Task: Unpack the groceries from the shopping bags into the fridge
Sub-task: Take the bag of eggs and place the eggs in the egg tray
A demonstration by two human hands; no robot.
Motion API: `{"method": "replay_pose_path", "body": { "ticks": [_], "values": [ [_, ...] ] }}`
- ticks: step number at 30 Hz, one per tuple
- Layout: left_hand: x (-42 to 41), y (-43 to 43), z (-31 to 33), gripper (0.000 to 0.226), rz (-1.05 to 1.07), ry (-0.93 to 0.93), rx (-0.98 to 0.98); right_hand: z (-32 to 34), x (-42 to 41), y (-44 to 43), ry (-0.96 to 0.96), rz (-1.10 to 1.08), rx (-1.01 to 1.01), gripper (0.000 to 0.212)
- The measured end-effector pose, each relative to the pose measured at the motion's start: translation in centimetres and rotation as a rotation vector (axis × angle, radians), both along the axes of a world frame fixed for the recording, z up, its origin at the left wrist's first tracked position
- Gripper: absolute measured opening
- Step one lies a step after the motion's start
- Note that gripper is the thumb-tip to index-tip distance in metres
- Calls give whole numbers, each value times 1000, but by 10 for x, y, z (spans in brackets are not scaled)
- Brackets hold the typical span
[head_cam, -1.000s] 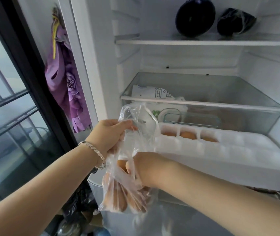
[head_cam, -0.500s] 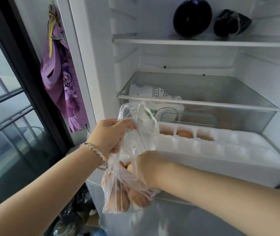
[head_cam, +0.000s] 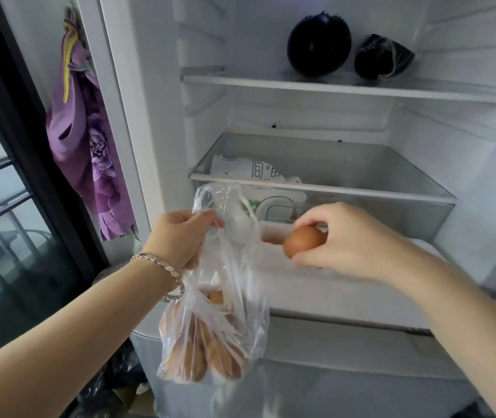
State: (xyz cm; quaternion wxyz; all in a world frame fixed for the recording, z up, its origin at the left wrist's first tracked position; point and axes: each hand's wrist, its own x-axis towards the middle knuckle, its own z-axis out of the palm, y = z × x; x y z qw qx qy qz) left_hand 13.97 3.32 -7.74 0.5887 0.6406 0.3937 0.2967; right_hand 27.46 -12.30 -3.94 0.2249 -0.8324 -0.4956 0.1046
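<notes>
Seeing it from the head view, the right hand (head_cam: 352, 242) pinches one brown egg (head_cam: 302, 241) in its fingertips, just above the white egg tray (head_cam: 316, 285) at the front of the open fridge (head_cam: 156, 116). The left hand (head_cam: 180, 236) grips the neck of a clear plastic bag (head_cam: 222, 297), which hangs beside the tray with several more eggs in its bottom. Up top sit an eggplant (head_cam: 319, 45) and a wrapped vegetable (head_cam: 382, 57); a package (head_cam: 249, 170) lies lower down. So some unpacking looks done. I'd say the eggs are barely begun, with most left.
</notes>
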Motion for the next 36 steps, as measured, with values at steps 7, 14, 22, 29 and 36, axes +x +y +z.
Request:
{"method": "replay_pose_path", "body": {
  "ticks": [7,14,22,29,36],
  "values": [
    [15,-4,-1,27,-19,36,42,-19,88,-28,-26,-529,-87,23],
    [15,-4,-1,24,-11,31,27,-45,97,-23,-71,-541,-240,28],
    [14,-2,-1,21,-16,33,10,-49,100,-19,21,-569,-220,24],
    [14,0,-1,26,-8,23,11,-52,97,-17,-30,-607,-208,28],
    [11,-1,1,26,-15,35,16,-54,95,-12,-96,-592,-338,31]
  ]
}}
